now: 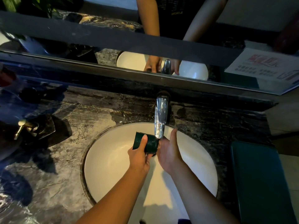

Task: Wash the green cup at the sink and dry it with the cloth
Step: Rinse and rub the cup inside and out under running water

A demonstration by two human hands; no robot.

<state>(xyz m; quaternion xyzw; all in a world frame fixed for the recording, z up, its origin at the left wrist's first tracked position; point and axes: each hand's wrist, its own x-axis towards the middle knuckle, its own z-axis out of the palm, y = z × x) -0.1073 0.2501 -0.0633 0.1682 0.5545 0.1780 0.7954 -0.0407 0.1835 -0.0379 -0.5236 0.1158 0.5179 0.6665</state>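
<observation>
The dark green cup (151,142) lies on its side over the white sink basin (113,167), just under the spout of the chrome tap (160,117). My left hand (140,156) grips the cup, thumb on top. My right hand (169,151) is at the cup's right end, fingers spread, some hidden behind or inside the cup's mouth; I cannot tell which. A teal cloth (258,180) lies flat on the counter to the right of the basin.
Dark marble counter (68,159) surrounds the basin. A black soap dispenser with a gold pump (32,128) stands at the left. A mirror (145,46) runs along the back, a printed card (265,65) at its right.
</observation>
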